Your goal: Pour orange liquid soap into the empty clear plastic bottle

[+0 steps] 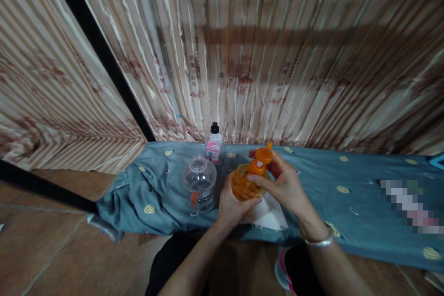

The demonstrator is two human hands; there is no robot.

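Observation:
An amber see-through pump bottle [243,186] is in my hands, above the cloth and a piece of white paper. My left hand [229,206] is wrapped round the bottle's body from the left. At its neck, the thumb and fingers of my right hand [286,185] grip the orange pump top [257,166], which has a wide flat head and a short spout. Just left of my left hand stands a clear plastic jar [200,176] with an uncapped mouth and an orange label patch. Behind it is a clear bottle [214,144] with a pink label and black cap.
A blue-green cloth [343,208] with yellow prints covers the low bench. White paper [272,216] lies under my hands. A pleated curtain [243,55] hangs behind, and a black pole [100,46] slants down at left. A blurred-out item [411,203] lies at right.

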